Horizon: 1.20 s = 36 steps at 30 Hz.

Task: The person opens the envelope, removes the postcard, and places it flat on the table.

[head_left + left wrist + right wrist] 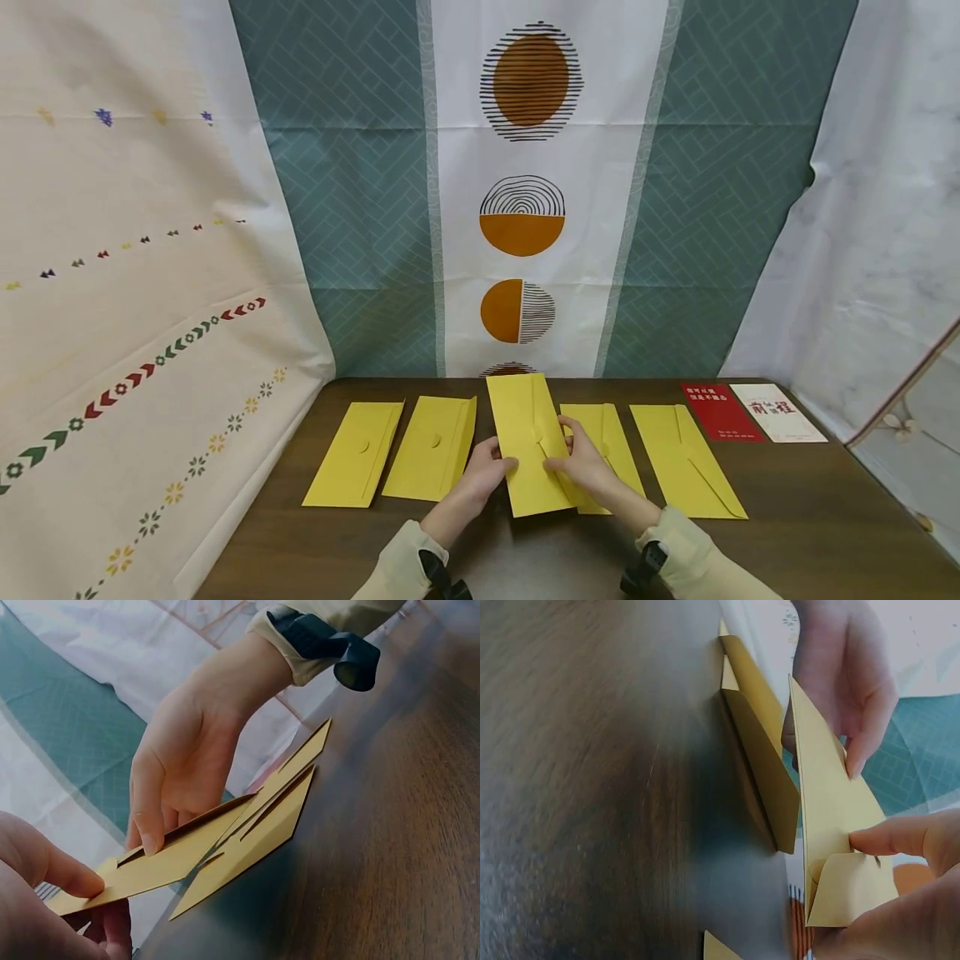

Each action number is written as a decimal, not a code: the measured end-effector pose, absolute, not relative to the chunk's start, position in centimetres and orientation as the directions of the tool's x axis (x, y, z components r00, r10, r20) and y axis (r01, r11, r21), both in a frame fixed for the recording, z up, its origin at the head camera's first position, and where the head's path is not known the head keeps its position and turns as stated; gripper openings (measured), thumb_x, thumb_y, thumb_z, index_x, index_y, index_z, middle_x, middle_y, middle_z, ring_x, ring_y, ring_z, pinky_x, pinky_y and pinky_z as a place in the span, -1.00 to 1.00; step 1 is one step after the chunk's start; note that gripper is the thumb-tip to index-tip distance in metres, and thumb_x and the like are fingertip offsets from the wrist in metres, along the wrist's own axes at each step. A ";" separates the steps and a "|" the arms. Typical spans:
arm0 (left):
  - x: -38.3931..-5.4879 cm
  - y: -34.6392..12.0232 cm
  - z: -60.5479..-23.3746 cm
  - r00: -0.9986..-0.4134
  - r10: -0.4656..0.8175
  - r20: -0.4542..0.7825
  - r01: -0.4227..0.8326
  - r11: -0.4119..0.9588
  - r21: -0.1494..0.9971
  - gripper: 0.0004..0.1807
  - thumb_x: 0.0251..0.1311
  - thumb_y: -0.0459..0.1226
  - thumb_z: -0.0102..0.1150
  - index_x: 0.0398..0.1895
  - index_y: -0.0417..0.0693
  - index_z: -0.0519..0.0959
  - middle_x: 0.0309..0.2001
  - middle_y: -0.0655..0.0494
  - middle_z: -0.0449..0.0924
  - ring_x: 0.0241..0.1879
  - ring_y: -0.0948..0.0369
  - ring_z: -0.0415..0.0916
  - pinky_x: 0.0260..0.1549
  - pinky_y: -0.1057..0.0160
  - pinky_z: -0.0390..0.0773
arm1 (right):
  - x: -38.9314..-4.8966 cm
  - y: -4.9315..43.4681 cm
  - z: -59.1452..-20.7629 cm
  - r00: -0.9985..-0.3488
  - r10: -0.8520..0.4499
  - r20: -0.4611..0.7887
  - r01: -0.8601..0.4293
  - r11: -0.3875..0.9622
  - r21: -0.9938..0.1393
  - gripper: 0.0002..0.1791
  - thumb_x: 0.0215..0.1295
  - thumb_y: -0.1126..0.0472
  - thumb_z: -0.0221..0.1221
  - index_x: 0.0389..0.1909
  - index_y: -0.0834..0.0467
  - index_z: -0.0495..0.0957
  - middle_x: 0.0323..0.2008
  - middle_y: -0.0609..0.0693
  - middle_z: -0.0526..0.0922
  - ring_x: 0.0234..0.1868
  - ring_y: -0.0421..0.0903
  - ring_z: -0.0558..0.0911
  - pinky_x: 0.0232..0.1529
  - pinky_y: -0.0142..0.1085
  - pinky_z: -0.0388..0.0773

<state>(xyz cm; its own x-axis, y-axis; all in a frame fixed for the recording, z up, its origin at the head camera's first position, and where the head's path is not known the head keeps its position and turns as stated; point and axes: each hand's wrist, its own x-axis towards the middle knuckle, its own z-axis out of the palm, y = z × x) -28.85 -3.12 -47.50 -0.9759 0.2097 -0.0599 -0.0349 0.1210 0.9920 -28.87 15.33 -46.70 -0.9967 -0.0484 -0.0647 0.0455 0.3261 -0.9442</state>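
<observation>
Both hands hold one yellow paper envelope (528, 450) raised and tilted above the middle of the table. My left hand (483, 471) pinches its left long edge, the thumb lying on the near face and the fingers behind. At the opposite edge, my right hand (588, 467) grips the side where the flap lies, thumb in front. In the right wrist view the envelope's flap (847, 889) stands partly lifted near the right hand. Behind that hand, another yellow envelope (622, 467) lies partly covered on the table.
Two yellow envelopes, one at far left (352, 454) and one beside it (427, 446), lie on the dark wooden table (270, 550). Another envelope (686, 462) lies to the right. At the back right are a red card (723, 414) and a white card (780, 421). Patterned cloths hang around the table.
</observation>
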 end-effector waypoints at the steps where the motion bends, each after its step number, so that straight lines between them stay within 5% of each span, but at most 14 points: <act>1: -28.8 -3.1 -47.5 -0.975 0.211 -0.063 -0.040 0.112 0.993 -0.61 0.23 -0.46 0.02 0.14 -0.40 0.42 -0.09 -0.18 0.63 -0.15 0.15 0.58 -0.10 0.13 0.54 | -28.9 15.3 -46.8 -0.997 -0.054 -0.057 0.036 0.340 -0.940 -0.07 0.08 0.42 0.29 0.45 0.24 0.01 0.01 0.29 0.48 -0.09 0.03 0.57 -0.14 -0.17 0.58; 9: -28.8 -3.6 -47.4 -0.961 0.272 -0.056 -0.060 -0.007 0.998 -0.64 0.38 -0.40 -0.11 0.17 -0.43 0.40 -0.06 -0.22 0.65 -0.10 0.13 0.64 -0.07 0.05 0.63 | -28.9 15.6 -47.1 -0.996 -0.062 0.058 -0.081 0.468 -0.880 -0.17 0.07 0.39 0.30 0.39 0.31 0.17 0.08 0.27 0.44 0.02 0.09 0.45 -0.09 -0.13 0.50; 18: -28.9 -3.6 -47.9 -0.955 0.289 -0.069 -0.079 -0.022 0.997 -0.65 0.37 -0.42 -0.11 0.15 -0.42 0.42 -0.08 -0.17 0.67 -0.15 0.22 0.63 -0.11 0.13 0.63 | -28.7 16.2 -46.8 -0.987 -0.030 0.158 -0.143 0.616 -0.775 -0.40 -0.03 0.32 0.39 0.10 0.33 0.49 -0.13 0.17 0.59 -0.19 0.00 0.57 -0.20 -0.15 0.56; 29: -29.0 -3.5 -48.0 -0.952 0.296 -0.080 -0.114 -0.099 0.989 -0.62 0.41 -0.44 -0.20 0.24 -0.43 0.33 -0.26 0.03 0.62 -0.31 0.29 0.55 -0.27 0.26 0.62 | -28.4 17.0 -46.4 -0.993 -0.031 0.117 -0.112 0.604 -0.789 -0.44 -0.01 0.28 0.39 0.07 0.32 0.53 -0.14 0.17 0.67 -0.15 0.06 0.66 -0.19 -0.13 0.63; 36: -29.0 -3.6 -48.3 -0.956 0.280 -0.090 -0.125 -0.112 0.986 -0.62 0.38 -0.47 -0.22 0.21 -0.47 0.31 -0.34 0.09 0.53 -0.37 0.28 0.49 -0.34 0.30 0.57 | -28.4 17.9 -46.5 -0.993 -0.076 0.093 -0.120 0.540 -0.833 -0.53 0.17 0.31 0.26 0.13 0.31 0.48 -0.10 0.18 0.68 -0.09 0.07 0.67 -0.16 -0.15 0.64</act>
